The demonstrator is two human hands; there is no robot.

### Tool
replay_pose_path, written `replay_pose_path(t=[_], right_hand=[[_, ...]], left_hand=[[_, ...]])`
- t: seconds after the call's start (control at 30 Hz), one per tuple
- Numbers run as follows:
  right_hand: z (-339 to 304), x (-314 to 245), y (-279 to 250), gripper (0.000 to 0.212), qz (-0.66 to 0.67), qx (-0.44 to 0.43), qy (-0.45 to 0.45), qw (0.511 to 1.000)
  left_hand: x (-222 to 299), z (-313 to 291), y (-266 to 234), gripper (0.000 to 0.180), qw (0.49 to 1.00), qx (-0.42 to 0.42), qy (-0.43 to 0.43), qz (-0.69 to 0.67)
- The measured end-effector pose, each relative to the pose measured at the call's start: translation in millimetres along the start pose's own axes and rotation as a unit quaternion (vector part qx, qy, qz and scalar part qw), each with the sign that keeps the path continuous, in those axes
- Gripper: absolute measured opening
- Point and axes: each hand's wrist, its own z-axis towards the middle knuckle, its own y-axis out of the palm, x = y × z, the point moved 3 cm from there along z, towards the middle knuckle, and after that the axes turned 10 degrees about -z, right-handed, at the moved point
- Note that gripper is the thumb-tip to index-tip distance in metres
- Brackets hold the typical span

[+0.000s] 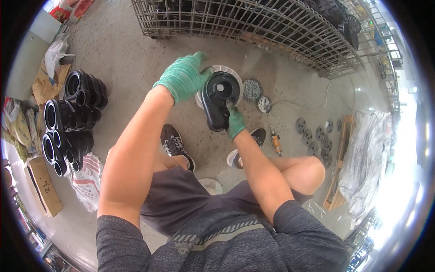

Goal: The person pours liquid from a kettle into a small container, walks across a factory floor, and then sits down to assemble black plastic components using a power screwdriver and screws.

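Note:
A black plastic housing (215,109), round at the far end with a narrower neck toward me, rests over a round white support (235,77), of which only the rim shows. My right hand (235,121), in a green knit glove, grips the side of the neck; some of its fingers are hidden. On the far left of the housing is my left hand (181,78), gloved alike, its thumb and fingers apart. The thumb tip lies close to the housing's rim; whether it touches I cannot tell. A pale round hub (220,87) shows in the housing's middle.
Two round containers, one of small grey metal parts (252,89) and one of whitish parts (264,104), stand to the right. An orange power tool (276,141) lies nearer me. Stacked black housings (72,120) stand left. A wire cage (244,22) spans the far side. Several dark discs (319,133) lie right.

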Motion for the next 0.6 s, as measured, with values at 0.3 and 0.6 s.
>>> replay_pose_path(t=[0.3,0.6], right_hand=[[-63,10,-17,0.077,-0.259,0.021,-0.062,0.964],[-97,-94,2,0.078,-0.647,0.035,0.057,0.76]], left_hand=[[-11,0,-6,0.043,1.0,0.017,0.018,-0.003],[-50,-5,-21,0.031,0.988,0.141,0.016,-0.064]])
